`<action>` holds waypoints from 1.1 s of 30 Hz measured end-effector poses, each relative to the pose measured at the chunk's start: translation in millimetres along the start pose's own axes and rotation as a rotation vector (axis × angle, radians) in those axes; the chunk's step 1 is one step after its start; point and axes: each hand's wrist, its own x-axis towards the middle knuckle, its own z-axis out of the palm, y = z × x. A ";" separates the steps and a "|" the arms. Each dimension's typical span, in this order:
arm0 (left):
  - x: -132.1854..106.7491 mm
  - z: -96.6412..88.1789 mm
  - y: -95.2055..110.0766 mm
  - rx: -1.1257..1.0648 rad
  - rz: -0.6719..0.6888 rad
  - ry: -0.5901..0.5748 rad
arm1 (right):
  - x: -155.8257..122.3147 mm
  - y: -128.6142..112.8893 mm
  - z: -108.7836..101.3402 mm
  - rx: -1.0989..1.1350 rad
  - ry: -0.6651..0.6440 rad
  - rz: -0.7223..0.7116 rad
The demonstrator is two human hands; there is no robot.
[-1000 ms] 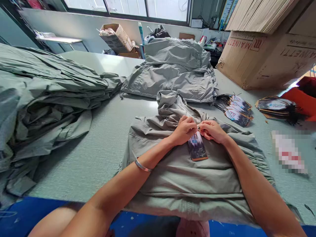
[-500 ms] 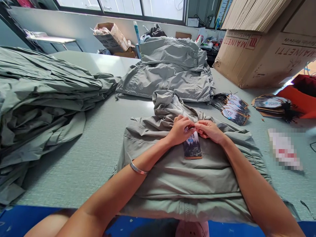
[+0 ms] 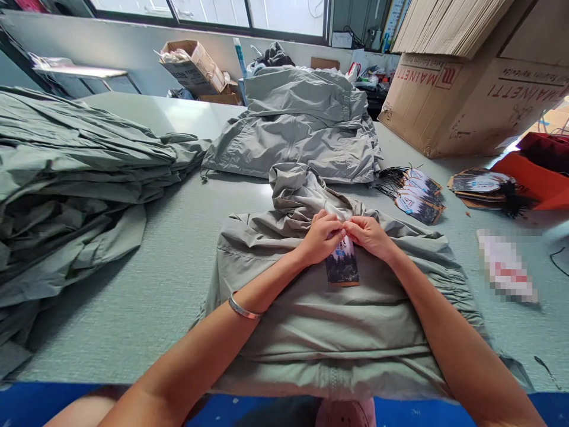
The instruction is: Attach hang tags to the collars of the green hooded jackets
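Left hand [image 3: 320, 238] and right hand [image 3: 368, 235] are pinching close together at the top of the tag [image 3: 342, 265] lying on the garment [image 3: 347, 323], the exact hold being hidden, and small, steady finger movements are, I'm judging, suiting this best.

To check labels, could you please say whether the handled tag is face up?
Face up: the handled tag shows its treeline print; fingers hide its top.

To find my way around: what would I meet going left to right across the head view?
Grey-green crumpled fabric pile, silver metal bracelet, single dark-and-white rectangular card tag, fan of printed card tags, stacked brown-edged card tags.
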 end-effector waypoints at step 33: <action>-5.5 -6.7 4.1 -0.136 -0.051 -0.107 | -7.5 -4.8 -14.3 0.212 -0.164 0.275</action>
